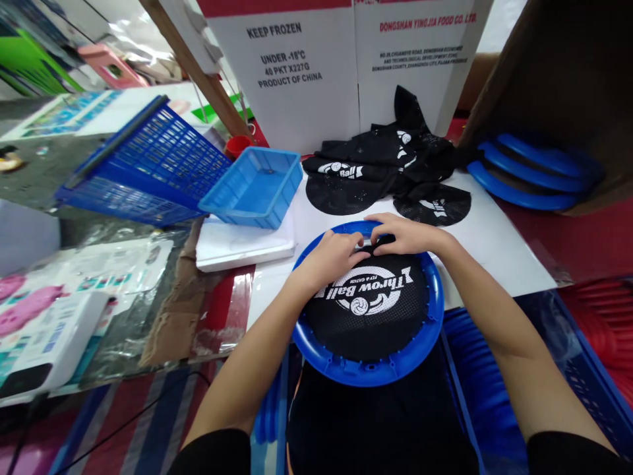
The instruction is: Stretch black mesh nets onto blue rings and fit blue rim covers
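1 blue ring [363, 375], 1 mesh disc [370, 330], over near edge of tabletop [494, 247]; left hand [336, 258], right hand [406, 235], fingers curled, grasp disc.

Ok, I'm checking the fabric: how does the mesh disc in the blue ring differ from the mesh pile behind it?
The mesh disc lies spread out inside the blue ring; the mesh pile lies rumpled and overlapping on the white sheet. The disc's print shows nearly whole, while the pile's prints show only partly. Both are black with white print.
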`<state>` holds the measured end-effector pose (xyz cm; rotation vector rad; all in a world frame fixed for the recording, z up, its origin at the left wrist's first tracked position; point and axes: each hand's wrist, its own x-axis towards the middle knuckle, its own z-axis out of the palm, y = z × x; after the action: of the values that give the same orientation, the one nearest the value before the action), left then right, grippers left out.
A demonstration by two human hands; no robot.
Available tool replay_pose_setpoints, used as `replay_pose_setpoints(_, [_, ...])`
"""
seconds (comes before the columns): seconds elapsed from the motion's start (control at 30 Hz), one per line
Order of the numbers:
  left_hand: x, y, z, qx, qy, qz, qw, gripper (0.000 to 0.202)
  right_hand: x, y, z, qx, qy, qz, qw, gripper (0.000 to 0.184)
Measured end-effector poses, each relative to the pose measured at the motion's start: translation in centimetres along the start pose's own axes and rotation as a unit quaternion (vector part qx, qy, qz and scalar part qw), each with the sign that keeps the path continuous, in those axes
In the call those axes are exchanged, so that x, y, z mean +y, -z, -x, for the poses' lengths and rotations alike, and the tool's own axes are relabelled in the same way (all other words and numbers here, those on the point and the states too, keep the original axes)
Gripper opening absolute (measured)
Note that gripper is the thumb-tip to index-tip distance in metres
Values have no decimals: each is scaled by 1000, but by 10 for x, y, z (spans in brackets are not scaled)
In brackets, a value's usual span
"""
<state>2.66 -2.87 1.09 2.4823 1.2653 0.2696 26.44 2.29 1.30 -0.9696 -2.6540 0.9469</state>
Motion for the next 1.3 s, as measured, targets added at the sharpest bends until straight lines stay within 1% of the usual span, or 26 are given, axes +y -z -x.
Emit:
replay_pose_setpoints(0.07, [-1,2,0,5,2,26,1000,24,2,2,0,-4,-4,-3,1000,22])
replay_pose_setpoints(0.13, [-2,4,0,13,-3,46,999,19,3,5,1,-9,-6,-5,1000,28])
replay_pose_setpoints(0.23, [-5,4,1,25,-6,50,998,19,5,6,2,-18,-3,-9,1000,32])
replay_pose_setpoints(0.37, [-4,1,0,36,-25,-18,999,19,5,5,3,-21,3,-6,1000,29])
replay_pose_setpoints(0.47, [0,-2,1,24,-25,-77,996,21,4,3,2,-14,1,2,1000,31])
replay_pose_setpoints(0.57, [2,-4,3,24,-30,-97,995,23,6,1,0,-7,8,2,1000,33])
replay_pose_setpoints(0.67, [2,-5,5,29,-36,-70,996,21,9,1,-1,-8,15,-7,1000,37])
replay_pose_setpoints(0.77, [2,-3,6,18,-27,-30,999,16,11,3,0,-18,16,-27,999,38])
replay_pose_setpoints(0.87, [2,3,6,0,-15,31,999,17,13,8,1,-15,26,-61,998,32])
replay_pose_setpoints(0.97, [0,13,6,0,1,112,994,17,15,15,3,-5,25,-100,995,26])
replay_pose_setpoints(1.03, [-2,17,5,7,-1,144,990,16,16,20,4,-6,17,-132,991,26])
replay_pose_setpoints(1.1, [-5,18,3,18,-18,159,987,20,18,22,4,-7,15,-168,986,28])
replay_pose_setpoints(1.2, [-11,16,-1,58,-39,165,984,22,23,21,3,8,19,-210,977,27])
replay_pose_setpoints(1.3, [-17,13,-5,94,-30,171,980,26,29,17,0,27,24,-225,974,23])
